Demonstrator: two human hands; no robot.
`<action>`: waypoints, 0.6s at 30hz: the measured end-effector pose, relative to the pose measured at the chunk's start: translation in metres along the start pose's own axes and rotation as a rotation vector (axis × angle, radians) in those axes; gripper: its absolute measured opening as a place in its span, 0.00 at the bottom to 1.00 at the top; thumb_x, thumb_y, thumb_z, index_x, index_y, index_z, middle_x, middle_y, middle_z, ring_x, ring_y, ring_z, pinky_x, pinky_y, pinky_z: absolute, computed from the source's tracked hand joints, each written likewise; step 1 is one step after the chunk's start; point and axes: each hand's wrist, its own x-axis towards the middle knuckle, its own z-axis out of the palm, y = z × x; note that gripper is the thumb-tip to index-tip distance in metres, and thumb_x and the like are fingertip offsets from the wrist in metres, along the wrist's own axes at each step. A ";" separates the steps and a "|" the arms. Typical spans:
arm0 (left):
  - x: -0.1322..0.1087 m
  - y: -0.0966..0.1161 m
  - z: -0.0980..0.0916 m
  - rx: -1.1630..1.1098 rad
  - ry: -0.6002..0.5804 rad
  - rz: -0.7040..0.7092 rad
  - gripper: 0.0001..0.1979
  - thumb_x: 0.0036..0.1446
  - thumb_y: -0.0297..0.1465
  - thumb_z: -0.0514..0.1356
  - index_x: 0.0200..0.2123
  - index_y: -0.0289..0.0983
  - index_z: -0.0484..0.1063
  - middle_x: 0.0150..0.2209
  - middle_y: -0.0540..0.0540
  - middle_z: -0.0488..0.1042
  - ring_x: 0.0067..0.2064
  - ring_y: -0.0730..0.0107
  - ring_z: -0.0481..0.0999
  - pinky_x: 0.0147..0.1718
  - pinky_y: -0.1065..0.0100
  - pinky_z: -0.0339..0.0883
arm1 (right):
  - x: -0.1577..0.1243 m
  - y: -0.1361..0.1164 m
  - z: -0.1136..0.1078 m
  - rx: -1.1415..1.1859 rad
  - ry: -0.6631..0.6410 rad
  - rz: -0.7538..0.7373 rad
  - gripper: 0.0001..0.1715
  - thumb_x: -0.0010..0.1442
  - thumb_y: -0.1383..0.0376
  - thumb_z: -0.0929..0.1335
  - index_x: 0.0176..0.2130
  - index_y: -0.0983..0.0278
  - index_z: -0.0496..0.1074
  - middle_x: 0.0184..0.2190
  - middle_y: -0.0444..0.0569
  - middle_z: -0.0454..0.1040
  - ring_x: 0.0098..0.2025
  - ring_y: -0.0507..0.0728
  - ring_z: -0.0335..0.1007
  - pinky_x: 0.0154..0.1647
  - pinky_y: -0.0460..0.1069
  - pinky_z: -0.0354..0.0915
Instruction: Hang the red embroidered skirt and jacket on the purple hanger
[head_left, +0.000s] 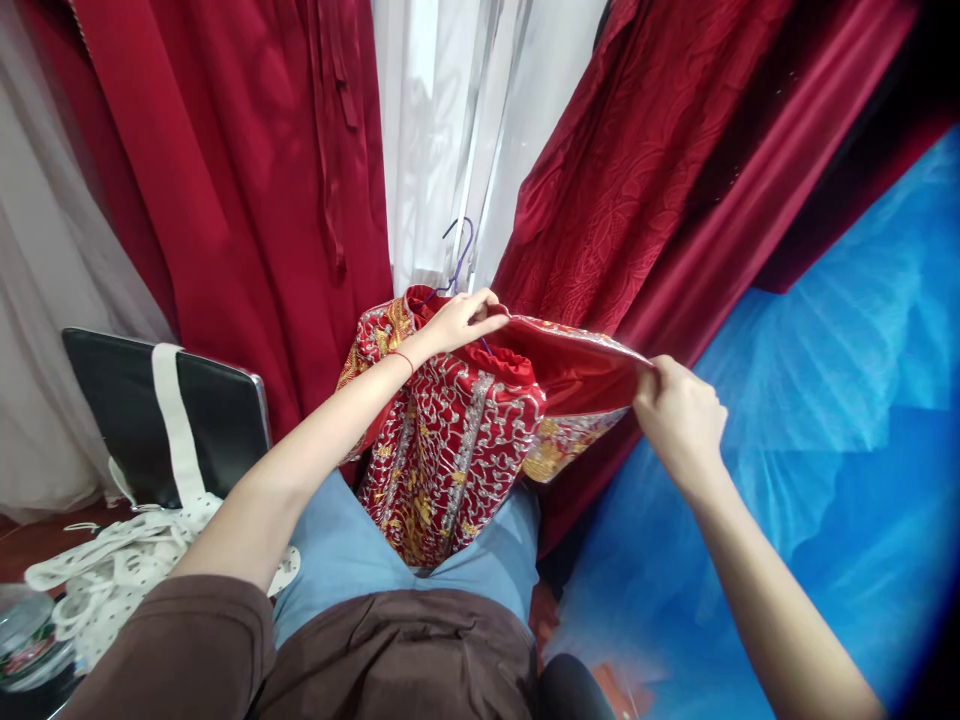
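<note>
A red jacket [581, 365] with silver and gold embroidery hangs in front of me, its right front panel pulled out sideways so the plain red lining shows. My left hand [465, 318] pinches the jacket's edge near the collar. Farther right, my right hand [679, 410] is closed around the outer end of the same edge. Inside the jacket is a red embroidered skirt [457, 450] with a gathered waistband, lying against my knees. The hook of a purple hanger [466, 250] rises above the collar.
Red garments [285, 180] hang at left and right, with white sheer fabric [427, 120] between them. Blue tulle [810, 500] fills the right side. A black chair back [120, 410], a white dotted cloth [120, 580] and a clear plastic container [26, 635] are at left.
</note>
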 end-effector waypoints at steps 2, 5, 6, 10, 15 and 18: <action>-0.006 0.004 -0.003 0.047 -0.045 0.024 0.30 0.55 0.53 0.62 0.51 0.37 0.67 0.35 0.46 0.75 0.38 0.61 0.72 0.47 0.60 0.65 | 0.004 0.007 -0.004 0.017 0.019 -0.008 0.20 0.71 0.59 0.58 0.49 0.63 0.74 0.38 0.57 0.79 0.34 0.60 0.72 0.29 0.49 0.50; -0.011 0.007 -0.002 0.137 -0.077 0.060 0.41 0.43 0.53 0.70 0.55 0.38 0.63 0.45 0.41 0.75 0.49 0.53 0.70 0.54 0.55 0.61 | 0.002 0.013 -0.004 0.048 0.017 -0.061 0.19 0.70 0.59 0.59 0.47 0.64 0.74 0.32 0.56 0.78 0.30 0.59 0.71 0.29 0.49 0.48; -0.012 0.007 0.000 0.163 -0.078 0.063 0.42 0.41 0.53 0.71 0.54 0.38 0.64 0.48 0.40 0.75 0.51 0.52 0.70 0.56 0.55 0.61 | -0.003 0.014 -0.004 0.078 0.023 -0.092 0.18 0.70 0.59 0.59 0.46 0.64 0.74 0.31 0.55 0.78 0.29 0.59 0.71 0.29 0.48 0.48; -0.006 0.002 0.014 0.227 -0.053 0.043 0.32 0.48 0.47 0.69 0.50 0.36 0.65 0.44 0.41 0.76 0.45 0.56 0.72 0.57 0.55 0.58 | -0.037 0.009 0.005 0.205 0.006 -0.219 0.15 0.69 0.59 0.59 0.41 0.63 0.72 0.29 0.53 0.78 0.28 0.58 0.72 0.28 0.47 0.52; 0.000 -0.001 0.029 0.309 -0.010 0.011 0.28 0.50 0.42 0.68 0.49 0.36 0.64 0.39 0.43 0.77 0.41 0.58 0.74 0.57 0.55 0.58 | -0.093 -0.024 0.036 0.245 -0.132 -0.329 0.18 0.70 0.59 0.57 0.40 0.64 0.72 0.28 0.52 0.78 0.26 0.56 0.73 0.25 0.46 0.48; -0.001 -0.005 0.037 0.356 0.025 -0.018 0.32 0.49 0.42 0.69 0.52 0.33 0.63 0.41 0.40 0.77 0.44 0.54 0.74 0.58 0.54 0.58 | -0.103 -0.043 0.050 0.274 -0.186 -0.345 0.21 0.72 0.58 0.56 0.43 0.65 0.73 0.28 0.52 0.79 0.26 0.54 0.73 0.25 0.45 0.46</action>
